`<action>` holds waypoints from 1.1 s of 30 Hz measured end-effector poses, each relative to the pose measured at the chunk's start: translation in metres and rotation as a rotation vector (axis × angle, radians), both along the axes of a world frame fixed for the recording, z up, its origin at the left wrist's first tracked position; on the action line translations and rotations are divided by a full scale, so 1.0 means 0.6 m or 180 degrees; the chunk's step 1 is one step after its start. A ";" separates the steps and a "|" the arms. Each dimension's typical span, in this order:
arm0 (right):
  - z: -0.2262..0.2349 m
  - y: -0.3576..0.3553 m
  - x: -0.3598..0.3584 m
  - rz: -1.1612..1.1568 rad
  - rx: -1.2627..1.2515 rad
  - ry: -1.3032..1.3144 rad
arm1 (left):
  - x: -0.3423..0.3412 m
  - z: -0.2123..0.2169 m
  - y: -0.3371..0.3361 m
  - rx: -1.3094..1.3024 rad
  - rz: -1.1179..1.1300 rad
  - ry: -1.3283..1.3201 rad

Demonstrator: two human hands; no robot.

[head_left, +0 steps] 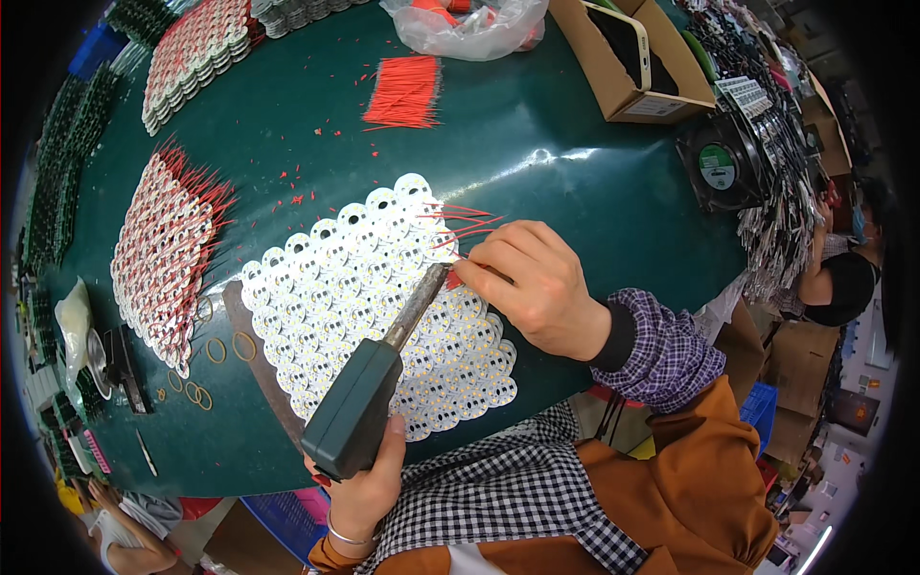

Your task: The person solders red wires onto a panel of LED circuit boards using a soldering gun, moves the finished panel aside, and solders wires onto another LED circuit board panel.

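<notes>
My left hand [369, 489] is wrapped round the dark green handle of a soldering iron [356, 407]. The iron's metal barrel slants up and right, and its tip meets the right edge of a panel of round white LED boards [345, 297]. At that same edge my right hand [532, 283] pinches a thin red wire [458, 259], mostly covered by the fingers. Several red wires [470, 213] stick out from the panel's upper right boards. A brown flat board [251, 350] shows under the panel's left side.
Left of the panel lies a stack of wired LED boards [163, 254], with rubber bands [217, 350] beside it. Farther back are a bundle of red wires [404, 91], a plastic bag [470, 34] and a cardboard box [656, 103]. A black fan [719, 163] stands right. Other people sit at both sides.
</notes>
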State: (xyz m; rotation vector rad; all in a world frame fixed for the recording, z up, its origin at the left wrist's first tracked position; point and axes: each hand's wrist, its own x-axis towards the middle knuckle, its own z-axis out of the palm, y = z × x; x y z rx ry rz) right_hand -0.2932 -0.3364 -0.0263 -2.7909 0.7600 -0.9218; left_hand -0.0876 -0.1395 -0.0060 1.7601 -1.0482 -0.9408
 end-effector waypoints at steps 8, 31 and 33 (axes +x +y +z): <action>0.003 0.009 -0.002 -0.0068 -0.0017 -0.0003 | -0.003 0.012 0.011 -0.0336 0.0319 0.0431; 0.001 0.022 -0.003 0.0021 0.0195 -0.0090 | 0.003 -0.001 0.026 -0.0152 -0.0145 -0.0119; 0.000 0.021 -0.002 0.0010 0.0182 -0.0098 | 0.003 -0.001 0.025 -0.0165 -0.0174 -0.0173</action>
